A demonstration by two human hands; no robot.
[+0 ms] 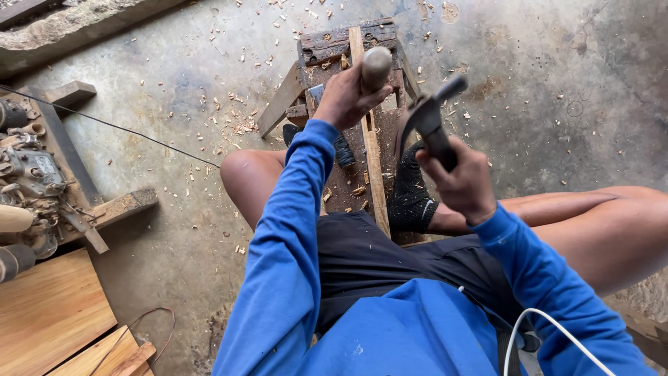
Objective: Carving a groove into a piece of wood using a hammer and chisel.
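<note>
- left hand (346,97) wrapped around a chisel handle (376,68), pale rounded wood; blade end hidden behind the hand, where the tip lands cannot be told
- right hand (461,182) clenched on the dark grip of a hammer (426,120), head raised, just right of the chisel handle, not touching it
- chisel stands roughly upright over a thin wooden strip (369,139) that lies lengthwise on a low dark wooden bench (332,46)
- lower end of the strip vanishes under the shorts; bench's near part hidden by arms and lap
- a foot in a black sock (410,197) rests on the bench beside the strip, pressing at its right; a second dark sock by the left forearm is mostly covered
- white cable (550,322) at bottom right, both ends cut off by the frame
- left edge: grey machine parts (29,174) on a wood frame, cluttered, hard to make out; rounded wooden ends poke in at the border
- light wood boards (49,310) in the bottom-left corner, cut off by the frame
- thin black cord (132,132) runs across the floor from the left toward the knee
- open floor either side of the bench, more on the right
- concrete floor (557,83), stained grey, strewn with wood chips (240,127), thickest left of the bench
</note>
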